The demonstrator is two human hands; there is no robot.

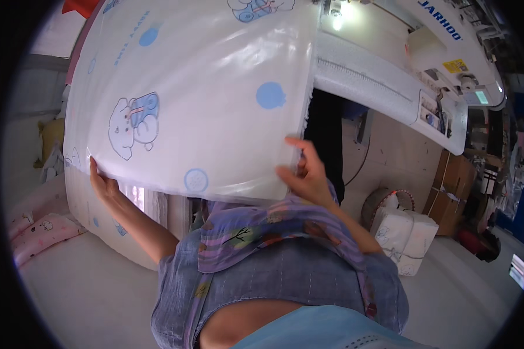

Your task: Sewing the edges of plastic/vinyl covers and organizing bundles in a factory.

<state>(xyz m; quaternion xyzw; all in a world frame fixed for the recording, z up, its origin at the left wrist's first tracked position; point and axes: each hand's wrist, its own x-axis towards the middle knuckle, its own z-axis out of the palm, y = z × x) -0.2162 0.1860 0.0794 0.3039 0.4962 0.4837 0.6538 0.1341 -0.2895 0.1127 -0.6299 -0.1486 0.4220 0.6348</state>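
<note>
A large white sheet of fabric [215, 134] with blue dots and cartoon puppies spreads before me, with a glossy, clear plastic-like surface. My left hand [103, 185] is at its near left edge, fingers stretched out against the sheet; part of this hand is hard to make out. At the near right corner is my right hand [310, 177], its thumb and forefinger apart over the sheet's edge. Its other fingers are partly hidden. The near edge of the sheet lies close to my purple patterned apron [256, 232].
A white sewing machine [442, 49] with a small lit screen stands at the far right on a white worktable [367, 78]. Right of me are a tied white bundle [404, 238], a basket [384, 203] and cardboard boxes [451, 192]. Pink printed fabric [46, 232] lies at the left.
</note>
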